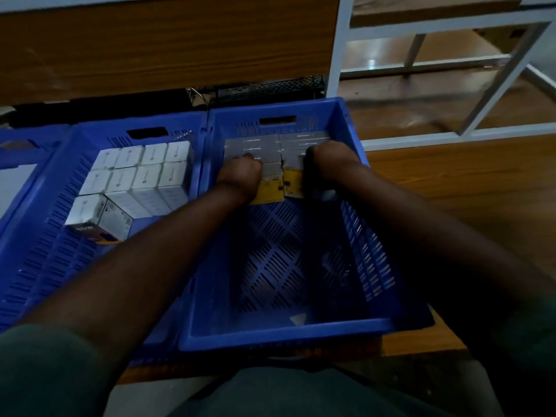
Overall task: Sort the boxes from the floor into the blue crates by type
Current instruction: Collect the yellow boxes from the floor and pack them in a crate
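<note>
Both grips closed: left hand (240,173) and right hand (326,164) each hold a yellow-ended box (269,191) against the grey box row (270,145) at the right crate's (376,224) far end. Placing step; next, release and seat them flush. White boxes (135,173) fill the left crate (45,236).

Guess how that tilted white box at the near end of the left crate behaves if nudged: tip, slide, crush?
The tilted white box is not sitting flat and seems to lean against a neighbouring box, so a nudge would probably tip or settle it. Its crisp edges suggest stiff cardboard, unlikely to crush. The left crate has a slotted floor, which may snag a slide.
</note>
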Motion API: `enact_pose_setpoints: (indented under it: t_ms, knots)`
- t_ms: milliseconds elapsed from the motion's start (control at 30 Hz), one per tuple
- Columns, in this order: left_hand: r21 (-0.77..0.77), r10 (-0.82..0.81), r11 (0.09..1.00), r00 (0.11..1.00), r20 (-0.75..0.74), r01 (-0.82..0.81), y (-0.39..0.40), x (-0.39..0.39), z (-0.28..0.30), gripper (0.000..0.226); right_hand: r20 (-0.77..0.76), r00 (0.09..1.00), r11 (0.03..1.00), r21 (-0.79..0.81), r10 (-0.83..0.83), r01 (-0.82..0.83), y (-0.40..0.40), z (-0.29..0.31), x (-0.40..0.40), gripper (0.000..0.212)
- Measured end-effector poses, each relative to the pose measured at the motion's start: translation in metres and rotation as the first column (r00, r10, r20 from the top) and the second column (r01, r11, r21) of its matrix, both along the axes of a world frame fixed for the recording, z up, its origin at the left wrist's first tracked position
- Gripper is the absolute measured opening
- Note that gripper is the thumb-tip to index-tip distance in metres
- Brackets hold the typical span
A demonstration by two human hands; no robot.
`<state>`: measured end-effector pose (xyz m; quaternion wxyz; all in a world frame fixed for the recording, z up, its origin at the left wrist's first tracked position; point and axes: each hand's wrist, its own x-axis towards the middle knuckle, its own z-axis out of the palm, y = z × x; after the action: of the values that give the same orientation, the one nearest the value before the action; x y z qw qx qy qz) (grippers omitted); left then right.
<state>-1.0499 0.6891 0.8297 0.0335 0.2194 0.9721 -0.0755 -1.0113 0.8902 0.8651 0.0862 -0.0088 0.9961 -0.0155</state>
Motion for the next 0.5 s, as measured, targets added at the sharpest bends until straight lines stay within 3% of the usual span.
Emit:
enact_pose_setpoints:
  t_ms: [233, 367, 500]
  knots:
    - [-0.072, 0.016, 0.997, 0.999, -0.05, -0.02, 0.011, 0.004, 0.004, 0.032, -0.028, 0.992, 0.99, 0.076, 0.123, -0.121, 0.006, -0.011, -0.018, 0.023]
    - [-0.062, -0.019, 0.998, 0.999, -0.036, 0.016, 0.015, 0.008, -0.003, 0.038, -0.027, 0.962, 0.945, 0.196, 0.271, -0.261, 0.01, -0.022, -0.021, 0.036]
    - [0.038, 0.003, 0.999, 0.999, -0.048, -0.001, 0.009, 0.003, -0.01, 0.04, -0.089, 0.979, 0.982, 0.078, 0.181, -0.175, 0.013, -0.027, -0.023, 0.038]
